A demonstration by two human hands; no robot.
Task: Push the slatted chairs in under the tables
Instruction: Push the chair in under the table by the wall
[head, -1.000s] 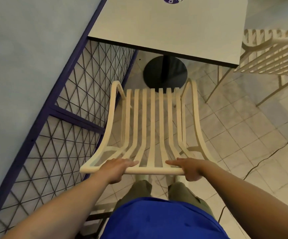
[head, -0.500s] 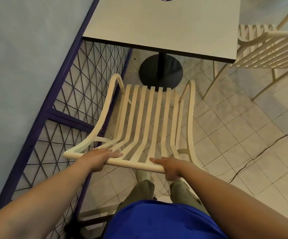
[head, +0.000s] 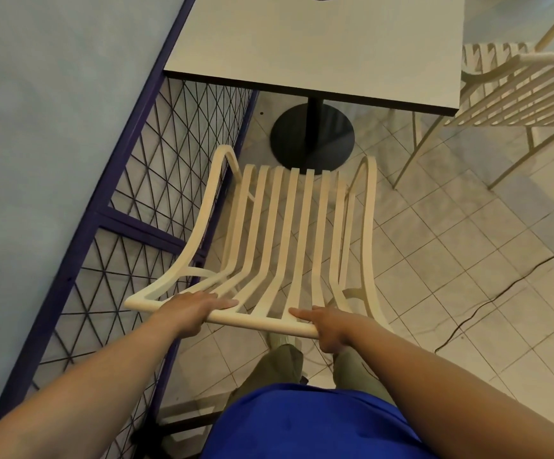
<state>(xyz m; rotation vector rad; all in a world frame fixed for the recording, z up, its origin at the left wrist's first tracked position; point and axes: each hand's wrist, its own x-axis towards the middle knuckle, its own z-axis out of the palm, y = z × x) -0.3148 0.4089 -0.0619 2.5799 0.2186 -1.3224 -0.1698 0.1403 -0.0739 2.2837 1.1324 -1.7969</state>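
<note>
Cream slats run the length of the slatted chair (head: 289,240), which stands just short of the desk (head: 318,44), its seat front reaching the black round base (head: 312,134) of the desk's pedestal while the top rail lies nearest the person. Both hands are clamped on that rail: the left hand (head: 193,308) near its left end, the right hand (head: 327,326) at its right end, set apart from each other. Pale square floor tiles (head: 434,260) spread under everything, and a dark crack (head: 501,293) crosses them to the right of the chair. Left of the chair, a purple-framed wire mesh fence (head: 136,210) runs alongside a pale blue wall (head: 53,111). A second slatted chair (head: 517,94) stands at the desk's right edge.
</note>
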